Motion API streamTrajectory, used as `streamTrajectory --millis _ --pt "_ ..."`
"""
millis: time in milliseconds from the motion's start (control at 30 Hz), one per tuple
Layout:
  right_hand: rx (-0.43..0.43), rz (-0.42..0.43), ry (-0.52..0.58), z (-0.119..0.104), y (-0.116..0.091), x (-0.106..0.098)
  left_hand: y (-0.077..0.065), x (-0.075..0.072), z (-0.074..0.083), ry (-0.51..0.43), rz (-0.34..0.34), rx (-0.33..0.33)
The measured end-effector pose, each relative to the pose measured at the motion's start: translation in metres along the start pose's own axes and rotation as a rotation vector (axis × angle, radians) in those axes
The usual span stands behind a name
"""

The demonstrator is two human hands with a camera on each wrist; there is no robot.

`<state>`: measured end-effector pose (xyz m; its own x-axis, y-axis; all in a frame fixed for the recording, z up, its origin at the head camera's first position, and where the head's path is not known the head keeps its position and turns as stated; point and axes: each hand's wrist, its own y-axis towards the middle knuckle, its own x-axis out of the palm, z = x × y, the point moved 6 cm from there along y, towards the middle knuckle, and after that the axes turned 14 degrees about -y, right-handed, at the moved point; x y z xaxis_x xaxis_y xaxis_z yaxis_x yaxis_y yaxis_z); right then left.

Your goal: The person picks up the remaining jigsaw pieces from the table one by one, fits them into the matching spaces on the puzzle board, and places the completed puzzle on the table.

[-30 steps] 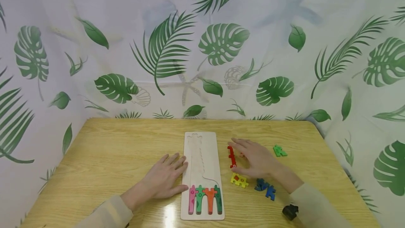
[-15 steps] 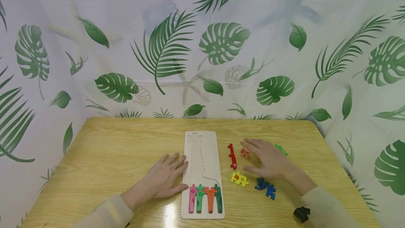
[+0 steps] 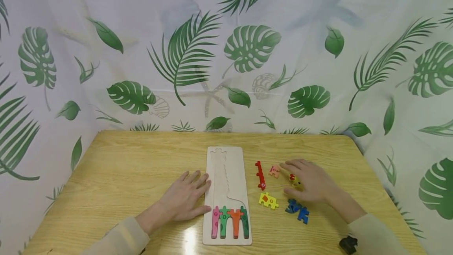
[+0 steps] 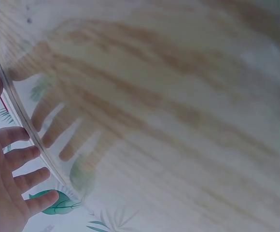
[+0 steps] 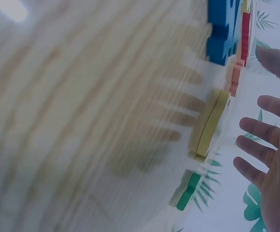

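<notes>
My left hand [image 3: 184, 200], fingers straight, rests at the left edge of a pale wooden giraffe puzzle board [image 3: 235, 176]. Four-legged inlay pieces fill its lower end: a pink leg piece [image 3: 215, 222], green ones and an orange one [image 3: 235, 223]. On the right, my right hand [image 3: 313, 182] hovers over loose puzzle pieces with fingers spread, holding nothing. Partly under it lies a yellow piece with red [image 3: 293, 178], also seen as a yellow block [image 5: 212, 124] in the right wrist view. A green piece [image 5: 189, 192] shows there but is hidden by the hand in the head view.
Between board and right hand lie a red strip piece [image 3: 260, 175], a salmon-pink piece [image 3: 274, 171] and a yellow piece [image 3: 268, 200]. Two blue pieces [image 3: 303, 215] lie nearer. A leaf-patterned curtain [image 3: 226, 50] stands behind the wooden table [image 3: 141, 156].
My right hand has moved rightward from beside the red piece, uncovering the salmon-pink piece and part of the yellow-and-red one, and covering the green one. My left hand stays put.
</notes>
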<state>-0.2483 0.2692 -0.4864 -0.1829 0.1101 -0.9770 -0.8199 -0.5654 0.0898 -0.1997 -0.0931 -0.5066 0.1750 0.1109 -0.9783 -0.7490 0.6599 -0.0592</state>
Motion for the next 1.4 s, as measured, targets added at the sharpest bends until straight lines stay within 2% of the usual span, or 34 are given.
streamTrajectory --millis 300,1000,1400 --pt "0.026 -0.010 -0.019 0.006 -0.011 0.002 0.000 0.000 0.000 0.000 0.003 0.007" --pt "0.002 -0.023 -0.076 0.011 -0.014 0.010 -0.001 -0.001 -0.001 -0.007 -0.015 -0.010" --pt "-0.004 0.006 -0.110 0.017 -0.018 0.009 0.000 0.000 -0.002 -0.004 -0.013 -0.006"
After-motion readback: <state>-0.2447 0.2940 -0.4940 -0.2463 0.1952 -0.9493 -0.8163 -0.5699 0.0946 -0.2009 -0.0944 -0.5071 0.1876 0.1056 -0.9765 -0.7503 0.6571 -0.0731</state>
